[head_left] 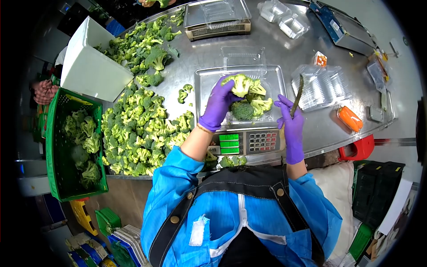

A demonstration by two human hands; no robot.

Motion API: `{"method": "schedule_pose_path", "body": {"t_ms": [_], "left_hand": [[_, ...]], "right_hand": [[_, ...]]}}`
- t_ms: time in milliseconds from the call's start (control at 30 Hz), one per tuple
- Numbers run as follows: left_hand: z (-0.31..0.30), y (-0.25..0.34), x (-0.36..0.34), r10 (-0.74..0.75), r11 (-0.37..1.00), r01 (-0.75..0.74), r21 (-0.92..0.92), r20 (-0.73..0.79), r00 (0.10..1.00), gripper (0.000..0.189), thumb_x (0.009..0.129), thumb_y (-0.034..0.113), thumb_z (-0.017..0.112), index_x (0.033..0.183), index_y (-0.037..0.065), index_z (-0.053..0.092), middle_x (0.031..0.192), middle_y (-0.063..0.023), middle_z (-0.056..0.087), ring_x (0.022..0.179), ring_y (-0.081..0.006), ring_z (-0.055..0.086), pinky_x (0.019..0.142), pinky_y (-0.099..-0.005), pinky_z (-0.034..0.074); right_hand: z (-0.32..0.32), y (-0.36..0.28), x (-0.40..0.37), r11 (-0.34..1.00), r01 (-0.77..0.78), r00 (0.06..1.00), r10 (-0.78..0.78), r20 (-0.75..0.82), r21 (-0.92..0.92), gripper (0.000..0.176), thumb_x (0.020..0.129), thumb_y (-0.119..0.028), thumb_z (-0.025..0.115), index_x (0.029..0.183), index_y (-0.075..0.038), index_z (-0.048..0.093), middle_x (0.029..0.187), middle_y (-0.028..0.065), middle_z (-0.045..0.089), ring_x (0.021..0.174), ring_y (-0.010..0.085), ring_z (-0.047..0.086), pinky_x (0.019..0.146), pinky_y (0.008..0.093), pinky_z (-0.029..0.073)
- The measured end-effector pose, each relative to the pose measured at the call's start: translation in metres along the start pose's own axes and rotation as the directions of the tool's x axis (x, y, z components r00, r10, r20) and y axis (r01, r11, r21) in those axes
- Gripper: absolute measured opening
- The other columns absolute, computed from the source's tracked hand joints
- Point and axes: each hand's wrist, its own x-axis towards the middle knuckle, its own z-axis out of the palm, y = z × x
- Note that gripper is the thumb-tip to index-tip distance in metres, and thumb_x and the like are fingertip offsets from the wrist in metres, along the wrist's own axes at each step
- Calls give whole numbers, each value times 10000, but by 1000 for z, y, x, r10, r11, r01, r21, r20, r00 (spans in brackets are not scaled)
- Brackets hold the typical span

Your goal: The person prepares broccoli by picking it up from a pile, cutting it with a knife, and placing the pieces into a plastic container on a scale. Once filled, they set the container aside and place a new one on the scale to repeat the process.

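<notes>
My left hand (216,104), in a purple glove, is closed around a pale broccoli floret (241,84). It is above a clear plastic clamshell box (267,116) on the metal tray of a weighing scale (205,75). More broccoli florets (243,111) lie in the box, and its transparent lid (243,57) is folded back. To the right of the tray, my right hand (291,127), also gloved, grips a narrow, dark knife (298,94) that points upward. Green digits glow on the scale's display (229,143), beside its keypad.
Loose broccoli (138,129) is heaped on the left of the steel table (191,51), by a white foam box (89,58) and a green crate (75,187). Stacked clear boxes (321,86) and an orange object (350,118) lie right. Another scale (218,29) stands behind.
</notes>
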Motion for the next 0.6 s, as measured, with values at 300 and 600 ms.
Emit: {"method": "schedule_pose_path", "body": {"t_ms": [300,600], "left_hand": [[-9,-4,15,500,182,-560,808,414,760,548,796,211,628,1279,60,417,1262,-191,450,1116,-309,486,957,-376,376],[-38,-7,35,146,257,-450,855,425,893,466,804,294,639,1198,73,522,1139,-153,552,1116,-313,474,957,-373,371]], "right_hand": [[10,5,-3,996,-43,991,52,126,-73,304,880,-144,540,1136,17,563,917,61,637,506,11,475,418,148,346],[4,3,23,877,243,968,-191,164,-414,297,832,-136,591,1120,-68,605,886,85,666,656,122,612,599,245,485]]}}
